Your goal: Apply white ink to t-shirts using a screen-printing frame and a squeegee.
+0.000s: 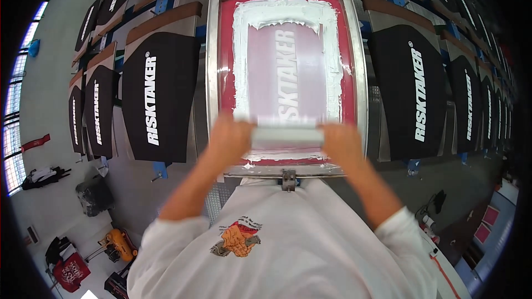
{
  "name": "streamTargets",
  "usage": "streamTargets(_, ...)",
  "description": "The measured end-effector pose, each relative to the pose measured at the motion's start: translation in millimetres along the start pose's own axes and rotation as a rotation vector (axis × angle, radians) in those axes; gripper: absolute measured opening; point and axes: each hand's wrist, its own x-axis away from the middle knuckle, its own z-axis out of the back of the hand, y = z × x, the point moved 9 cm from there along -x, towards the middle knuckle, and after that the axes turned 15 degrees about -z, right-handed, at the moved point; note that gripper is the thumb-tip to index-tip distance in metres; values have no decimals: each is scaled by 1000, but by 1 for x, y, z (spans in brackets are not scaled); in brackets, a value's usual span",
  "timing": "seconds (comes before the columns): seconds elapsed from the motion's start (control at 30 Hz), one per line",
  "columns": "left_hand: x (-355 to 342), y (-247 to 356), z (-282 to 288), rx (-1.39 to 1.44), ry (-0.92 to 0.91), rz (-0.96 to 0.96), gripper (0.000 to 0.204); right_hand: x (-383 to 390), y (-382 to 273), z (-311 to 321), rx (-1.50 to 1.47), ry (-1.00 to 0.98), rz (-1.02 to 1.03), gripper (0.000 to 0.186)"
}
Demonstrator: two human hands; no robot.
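Note:
Both my hands grip a pale squeegee that lies crosswise over the near part of a printing screen. My left hand is closed round its left end, and my right hand round its right end; both are slightly blurred. The screen's metal frame surrounds red-edged mesh. Thick white ink lies in a band along the mesh's far side and both sides, with smears near the front. White lettering shows through the thinner middle. The squeegee's lower edge is hidden.
Black printed fabric panels lie on boards to the left, and more black panels to the right, in long rows. A metal clamp sits at the frame's near edge, close to my body. An orange machine stands on the floor at lower left.

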Motion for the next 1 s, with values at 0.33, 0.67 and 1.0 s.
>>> streamTargets(0.33, -57, -47, -2, -148, 523, -96, 20, -85, 3, 12, -21, 444, 89, 6)
streamTargets(0.67, -238, -192, 44, -329, -146, 275, 17, -302, 6, 71, 270, 47, -81, 39)
streamTargets(1.0, -260, -188, 83, 24, 25, 38, 46, 47, 38, -66, -1059, -752, -668, 22)
